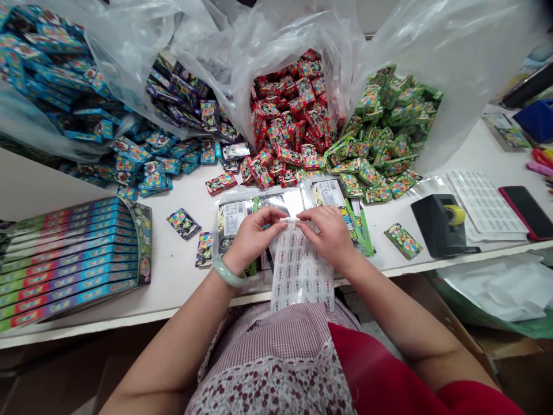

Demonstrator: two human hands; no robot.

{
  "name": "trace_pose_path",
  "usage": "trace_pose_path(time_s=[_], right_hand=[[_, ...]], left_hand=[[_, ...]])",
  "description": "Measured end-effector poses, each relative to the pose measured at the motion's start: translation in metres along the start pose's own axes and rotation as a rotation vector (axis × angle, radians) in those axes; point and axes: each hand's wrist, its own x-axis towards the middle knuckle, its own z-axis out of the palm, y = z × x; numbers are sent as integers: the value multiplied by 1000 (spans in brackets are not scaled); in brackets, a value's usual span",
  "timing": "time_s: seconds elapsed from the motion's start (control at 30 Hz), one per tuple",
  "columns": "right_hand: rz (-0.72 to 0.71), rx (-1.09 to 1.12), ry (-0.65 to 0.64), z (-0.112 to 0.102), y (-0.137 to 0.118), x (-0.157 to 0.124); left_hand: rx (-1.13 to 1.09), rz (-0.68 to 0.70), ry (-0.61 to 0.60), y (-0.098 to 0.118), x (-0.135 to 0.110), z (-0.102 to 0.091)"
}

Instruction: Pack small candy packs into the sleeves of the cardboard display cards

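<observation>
Between my two hands hangs a sheet of oval stickers (pixel 302 266), its lower end reaching over the table edge to my apron. My left hand (pixel 260 233) pinches the sheet's top edge at the left, thumb against fingers. At the right of the same edge, my right hand (pixel 327 233) pinches it too. The top edge looks bent or folded between the fingertips. Beneath the hands lie flat printed packets in clear plastic (pixel 233 216), partly covered by the sheet and my hands. A small purple box (pixel 184 223) and a blue box (pixel 204 249) lie left of my left hand.
Clear bags spill blue boxes (pixel 151 173), purple boxes (pixel 209 115), red boxes (pixel 276 138) and green boxes (pixel 389 155) along the back. Stacked display cartons (pixel 73 253) stand left. At right are a green box (pixel 403 241), tape dispenser (pixel 438 225), sticker sheets (pixel 484 202) and phone (pixel 529 210).
</observation>
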Motion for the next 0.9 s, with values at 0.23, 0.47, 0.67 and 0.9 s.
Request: trace_pose_path(time_s=[0.23,0.47,0.67,0.9], right_hand=[[37,38,-32,1,-2,2],[-20,-5,4,2,-2,1],[-76,-48,36,2,-1,-3],[-46,5,-5,-1,-5,6]], left_hand=[[61,43,-7,3,-1,1],[26,38,-7,1,-1,2],[-3,40,15,-3,-1,2],[16,32,-11,0,0,4]])
